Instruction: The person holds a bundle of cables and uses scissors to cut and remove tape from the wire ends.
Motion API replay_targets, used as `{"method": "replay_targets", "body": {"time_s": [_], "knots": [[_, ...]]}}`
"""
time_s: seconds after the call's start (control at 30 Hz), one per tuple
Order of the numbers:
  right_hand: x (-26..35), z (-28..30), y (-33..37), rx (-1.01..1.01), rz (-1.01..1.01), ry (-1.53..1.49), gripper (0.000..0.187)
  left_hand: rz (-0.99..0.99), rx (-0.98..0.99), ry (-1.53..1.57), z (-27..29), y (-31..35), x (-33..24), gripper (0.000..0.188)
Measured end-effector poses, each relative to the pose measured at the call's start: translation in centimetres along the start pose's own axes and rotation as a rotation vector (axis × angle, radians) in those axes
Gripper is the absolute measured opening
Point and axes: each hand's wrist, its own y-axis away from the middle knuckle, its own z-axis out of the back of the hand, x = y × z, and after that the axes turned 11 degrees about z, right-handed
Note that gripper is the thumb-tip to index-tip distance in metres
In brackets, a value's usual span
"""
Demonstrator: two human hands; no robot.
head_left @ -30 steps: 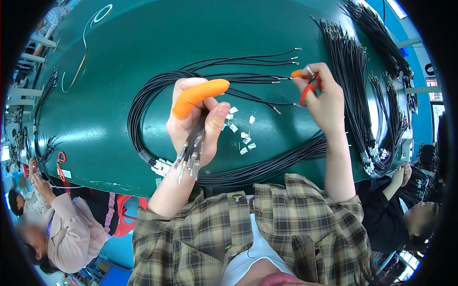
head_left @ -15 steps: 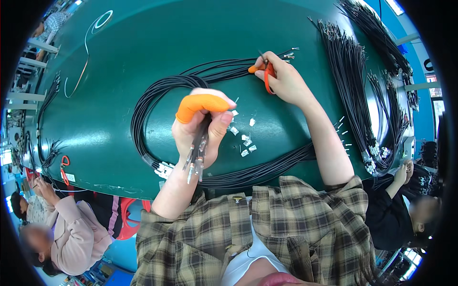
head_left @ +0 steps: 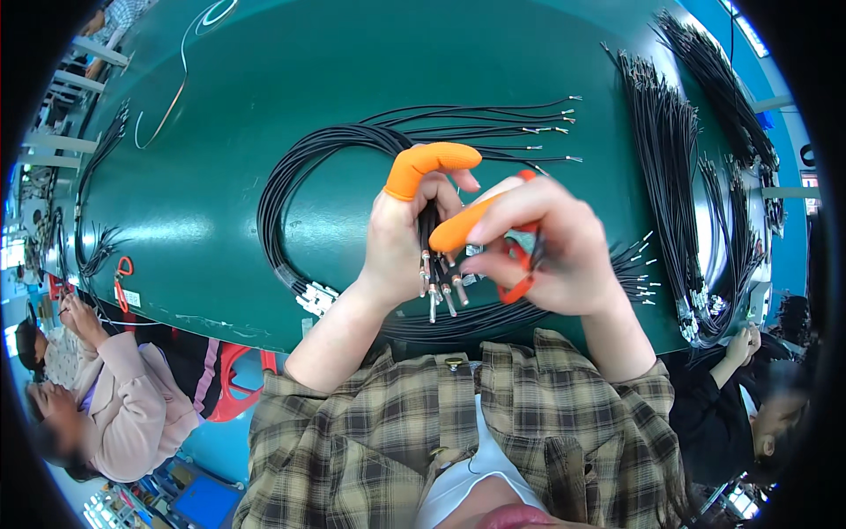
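From the head camera, I see the left hand (head_left: 401,238) near the middle of the view, closed around a bundle of black cables (head_left: 441,280), whose bare ends point down toward six o'clock. An orange finger cover (head_left: 432,164) holds one of its fingers. Just beside it at three o'clock, the right hand (head_left: 555,247) (blurred on my feed) grips red-handled snips (head_left: 518,289); one of its fingers sits in a second orange cover (head_left: 463,226). Whether that fingertip touches the cable ends, I can't tell.

On the green tabletop (head_left: 194,212), a looped black coil (head_left: 267,207) curves through ten o'clock, running down to white connectors (head_left: 315,298) toward eight. Long cable bunches (head_left: 661,150) lie at two o'clock. Between seven and eight, below the tabletop's edge, I make out a blue box-like shape (head_left: 207,502); its contents are too small to tell.
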Motion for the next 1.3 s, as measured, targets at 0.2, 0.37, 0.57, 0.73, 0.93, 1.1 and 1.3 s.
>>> {"method": "replay_targets", "body": {"time_s": [0.2,0.37,0.57,0.73,0.93,1.1,1.3], "knots": [[-0.8,0.5,0.1,0.021,0.173,0.076,0.027,-0.002,0.049,-0.030,0.0,-0.1,-0.5,0.049],[-1.6,1.5,0.7,-0.297,0.021,-0.067,0.034,-0.239,0.037,-0.253,-0.1,-0.4,-1.6,0.021],[0.0,1.3,0.6,-0.393,-0.076,-0.094,0.036,-0.304,-0.005,-0.311,-0.3,-0.2,-1.7,0.014],[0.4,1.4,0.5,-0.428,-0.124,-0.097,0.036,-0.308,-0.013,-0.341,-0.2,0.0,-2.0,0.013],[0.7,0.6,-0.3,-0.258,-0.010,0.280,0.025,-0.355,0.023,-0.426,-0.3,-0.2,-1.6,0.013],[-0.5,2.3,1.8,-0.011,0.252,0.377,0.027,-0.364,-0.024,-0.382,-0.6,-0.2,-1.5,0.013],[-0.8,3.6,2.9,-0.294,0.121,0.087,0.040,-0.385,-0.065,-0.394,-0.4,0.1,-1.5,0.015]]}}
